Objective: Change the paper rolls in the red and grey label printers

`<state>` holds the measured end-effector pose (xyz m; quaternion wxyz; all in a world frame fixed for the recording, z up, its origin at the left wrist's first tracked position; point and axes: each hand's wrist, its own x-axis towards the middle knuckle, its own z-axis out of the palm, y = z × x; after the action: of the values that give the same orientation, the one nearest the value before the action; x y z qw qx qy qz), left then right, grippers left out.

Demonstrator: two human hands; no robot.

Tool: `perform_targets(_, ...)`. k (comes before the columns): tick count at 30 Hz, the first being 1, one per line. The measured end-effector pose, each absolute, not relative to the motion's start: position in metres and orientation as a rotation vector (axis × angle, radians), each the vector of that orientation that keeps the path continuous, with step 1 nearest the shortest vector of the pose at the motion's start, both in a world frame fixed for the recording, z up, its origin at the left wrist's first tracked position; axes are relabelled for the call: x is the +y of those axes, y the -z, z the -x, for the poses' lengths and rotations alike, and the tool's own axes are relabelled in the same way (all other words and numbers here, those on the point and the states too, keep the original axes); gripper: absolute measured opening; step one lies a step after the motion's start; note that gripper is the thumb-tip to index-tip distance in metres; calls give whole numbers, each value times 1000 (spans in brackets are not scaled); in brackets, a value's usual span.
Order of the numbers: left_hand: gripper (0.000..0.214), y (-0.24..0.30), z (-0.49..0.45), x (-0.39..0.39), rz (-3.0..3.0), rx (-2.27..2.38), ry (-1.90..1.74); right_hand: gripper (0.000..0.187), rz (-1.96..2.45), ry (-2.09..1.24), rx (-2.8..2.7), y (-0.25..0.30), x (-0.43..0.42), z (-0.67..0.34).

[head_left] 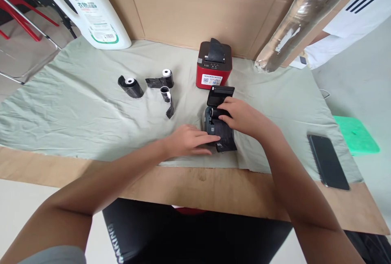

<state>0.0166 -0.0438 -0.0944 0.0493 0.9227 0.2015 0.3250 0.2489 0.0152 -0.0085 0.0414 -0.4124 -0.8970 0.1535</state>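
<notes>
A small dark handheld printer lies on the cloth before me, its black lid raised. In its upper part sits a black paper roll, gripped by the fingers of my right hand. From the roll a loose black paper strip hangs over the printer's body toward me. My left hand reaches in from the left with fingers extended, the index fingertip touching the strip near its lower end.
Behind the handheld printer stands a red box printer. Black paper rolls lie at the left, near a white detergent bottle. A phone rests at the right edge, and a plastic-wrapped bundle leans against the cardboard.
</notes>
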Motion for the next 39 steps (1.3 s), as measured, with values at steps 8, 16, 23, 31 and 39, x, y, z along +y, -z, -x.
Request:
perform_targets(8,29,98,-18,-45,-2881,729,-1099,21,1519,-322,-2530,11,9,-243)
perform_targets(16,22,94,-23,-46,-2867,681,-1231,30,1274,-152,-2293,6,28,-262)
perform_targets(23,20,92,-23,-46,-2843,655,-1237,15,1271,-613,-2650,-11,7,-263)
perform_targets(31,19,92,-23,-46,-2840,674,-1229,23,1606,-782,-2470,0,17,-263)
perform_targets(39,21,91,-22,-45,-2792,747,-1088,29,1643,-940,-2236,16,9,-259)
